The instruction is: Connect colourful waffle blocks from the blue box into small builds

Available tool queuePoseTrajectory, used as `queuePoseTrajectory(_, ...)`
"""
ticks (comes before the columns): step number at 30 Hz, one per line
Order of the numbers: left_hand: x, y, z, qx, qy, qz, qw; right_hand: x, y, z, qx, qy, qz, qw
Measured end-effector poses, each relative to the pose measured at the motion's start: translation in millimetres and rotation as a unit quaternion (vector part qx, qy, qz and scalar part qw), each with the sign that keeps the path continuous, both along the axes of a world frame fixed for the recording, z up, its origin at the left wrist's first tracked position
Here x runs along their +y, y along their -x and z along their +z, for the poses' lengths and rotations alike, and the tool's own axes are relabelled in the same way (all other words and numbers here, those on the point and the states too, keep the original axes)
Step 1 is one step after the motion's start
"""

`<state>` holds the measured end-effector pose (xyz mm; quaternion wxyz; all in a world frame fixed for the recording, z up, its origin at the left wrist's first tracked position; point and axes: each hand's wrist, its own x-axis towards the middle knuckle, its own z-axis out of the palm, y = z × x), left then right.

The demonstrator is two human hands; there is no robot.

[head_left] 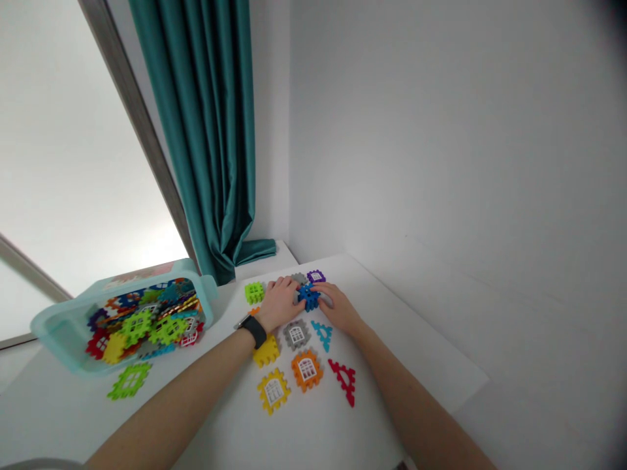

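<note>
My left hand [281,304], with a dark watch on its wrist, grips the left side of a blue toothed piece [309,297]. On the other side, my right hand [337,307] has its thumb and fingers on the same piece. Just beyond the hands lie a purple piece [316,277] and a partly covered grey one. Nearer to me are a grey window piece [296,334], a light blue triangle [322,334], an orange window piece [307,370], a red triangle [343,380] and two yellow pieces, one with a window [273,390].
A pale turquoise basket [63,333] full of colourful pieces stands on the white table [220,418] at the left. One green piece [130,380] lies in front of it, another [254,292] beyond my left wrist. A teal curtain [210,130] hangs behind; a wall borders the right.
</note>
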<state>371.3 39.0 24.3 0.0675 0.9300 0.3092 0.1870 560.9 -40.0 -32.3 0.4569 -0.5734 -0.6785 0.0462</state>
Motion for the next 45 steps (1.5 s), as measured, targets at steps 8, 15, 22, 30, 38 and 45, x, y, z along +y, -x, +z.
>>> queuePoseTrajectory(8,0,3,-2.9,0.010,0.005,0.003,1.000,1,1,-4.0,0.004,0.014,0.011,1.000)
queuePoseTrajectory(15,-1,3,-1.9,0.039,-0.003,0.005,0.999,1,-1,-6.1,0.008,0.022,0.018,1.000)
queuePoseTrajectory(22,-2,3,0.0,0.074,-0.004,0.008,0.997,3,-2,-6.8,0.012,0.026,0.029,0.999)
queuePoseTrajectory(30,-1,3,-1.8,0.063,-0.024,0.013,0.998,0,-1,-2.6,0.012,0.024,0.045,0.999)
queuePoseTrajectory(38,0,11,-0.4,0.042,-0.029,0.004,0.999,-5,-1,-3.3,0.043,0.029,0.023,0.998)
queuePoseTrajectory(45,-8,29,12.2,0.013,-0.034,0.008,0.999,-13,8,12.6,0.000,-0.009,-0.013,1.000)
